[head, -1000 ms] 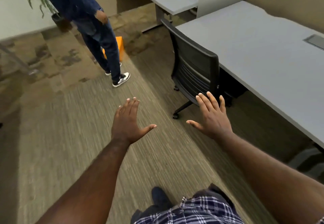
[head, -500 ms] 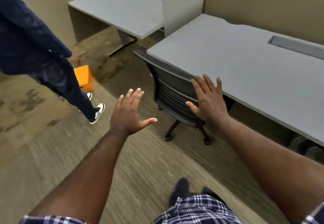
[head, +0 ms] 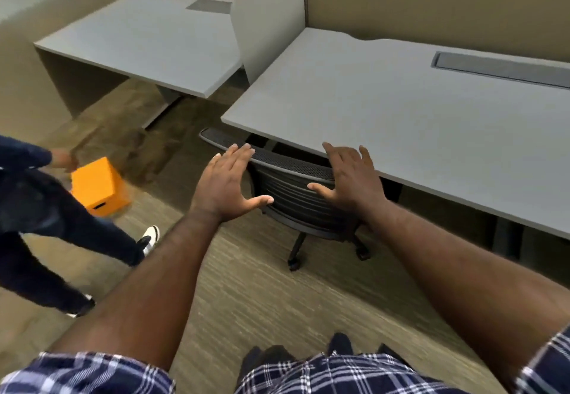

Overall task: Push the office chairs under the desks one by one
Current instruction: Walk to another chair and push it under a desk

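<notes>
A black mesh-backed office chair (head: 291, 190) stands at the front edge of a grey desk (head: 401, 116), its seat hidden under the desktop and its backrest top close to the desk edge. My left hand (head: 226, 184) is flat and spread, fingertips at the left part of the backrest's top rim. My right hand (head: 351, 177) lies open against the right side of the backrest, fingers up over the rim. Two castors (head: 294, 265) show below.
A second grey desk (head: 138, 42) stands to the left behind a white divider panel (head: 268, 23). An orange box (head: 98, 187) sits on the carpet at left. Another person in dark clothes (head: 46, 224) walks by at the left edge.
Both my hands have come forward onto the chair's backrest; the left one was in the air before. The chair has gone further under the desk. The other person has moved left.
</notes>
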A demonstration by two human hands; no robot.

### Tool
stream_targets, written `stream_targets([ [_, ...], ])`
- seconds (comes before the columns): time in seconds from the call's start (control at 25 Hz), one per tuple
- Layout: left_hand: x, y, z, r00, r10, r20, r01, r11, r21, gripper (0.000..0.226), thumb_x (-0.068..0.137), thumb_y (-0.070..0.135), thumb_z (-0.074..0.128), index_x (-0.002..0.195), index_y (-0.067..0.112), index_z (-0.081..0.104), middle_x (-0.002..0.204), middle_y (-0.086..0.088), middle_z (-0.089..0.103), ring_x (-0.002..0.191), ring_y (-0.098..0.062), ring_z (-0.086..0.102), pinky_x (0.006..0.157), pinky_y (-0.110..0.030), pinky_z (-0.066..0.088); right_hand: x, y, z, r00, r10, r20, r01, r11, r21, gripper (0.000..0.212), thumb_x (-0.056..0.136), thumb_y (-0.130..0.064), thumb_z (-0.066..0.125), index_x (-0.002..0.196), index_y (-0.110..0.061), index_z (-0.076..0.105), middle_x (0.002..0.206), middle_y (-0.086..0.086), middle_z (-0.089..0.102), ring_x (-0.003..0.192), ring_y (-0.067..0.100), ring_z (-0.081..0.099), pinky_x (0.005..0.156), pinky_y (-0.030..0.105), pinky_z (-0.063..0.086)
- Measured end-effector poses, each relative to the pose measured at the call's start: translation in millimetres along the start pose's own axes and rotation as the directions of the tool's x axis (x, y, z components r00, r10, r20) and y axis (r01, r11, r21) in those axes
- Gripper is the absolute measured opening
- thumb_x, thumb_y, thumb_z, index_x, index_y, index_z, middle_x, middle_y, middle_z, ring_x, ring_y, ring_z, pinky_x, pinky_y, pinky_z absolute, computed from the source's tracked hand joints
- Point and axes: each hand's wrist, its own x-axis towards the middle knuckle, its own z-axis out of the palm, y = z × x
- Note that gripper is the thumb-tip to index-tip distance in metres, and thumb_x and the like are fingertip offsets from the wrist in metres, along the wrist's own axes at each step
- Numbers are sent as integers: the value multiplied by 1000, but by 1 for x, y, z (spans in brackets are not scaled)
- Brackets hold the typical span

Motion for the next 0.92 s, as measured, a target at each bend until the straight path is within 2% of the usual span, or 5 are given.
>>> stream_targets([
  [0.16,49,-45,6,993,112,36,-112,994,-5,105,70,76,63,149,13,35,155,-7,37,146,-24,27,118,-46,25,18,-13,13,992,117,41,-118,993,5,91,84,-80,39,148,-15,32,137,11,54,125,31,47,111,50,32],
  [0.36,97,-92,22,963,257,86,-253,966,-62,102,69,75,68,145,13,40,147,-10,47,137,-27,40,114,-45,31,21,-37,33,963,262,65,-260,965,-32,92,82,-84,29,141,-16,44,128,8,59,117,29,52,102,45,39],
  [0.52,125,-126,33,938,278,209,-276,960,-42,97,65,83,62,137,19,51,133,-6,59,121,-26,53,104,-43,42,30,-47,35,935,349,66,-336,929,-158,92,73,-95,22,109,-19,61,101,3,66,91,25,60,84,42,45],
  [0.72,151,-146,40,879,280,385,-254,960,-119,102,44,102,46,118,33,65,105,9,70,94,-15,63,81,-32,49,31,-48,29,935,336,116,-302,923,-239,91,66,-98,15,91,-21,56,88,-1,61,79,19,56,59,33,37],
  [0.92,157,-140,49,883,329,334,-317,944,-91,98,39,107,36,102,38,67,86,18,65,78,-7,57,64,-28,43,20,-42,30,932,339,126,-314,931,-185,97,63,-99,6,95,-22,56,91,-2,60,82,18,56,59,31,37],
])
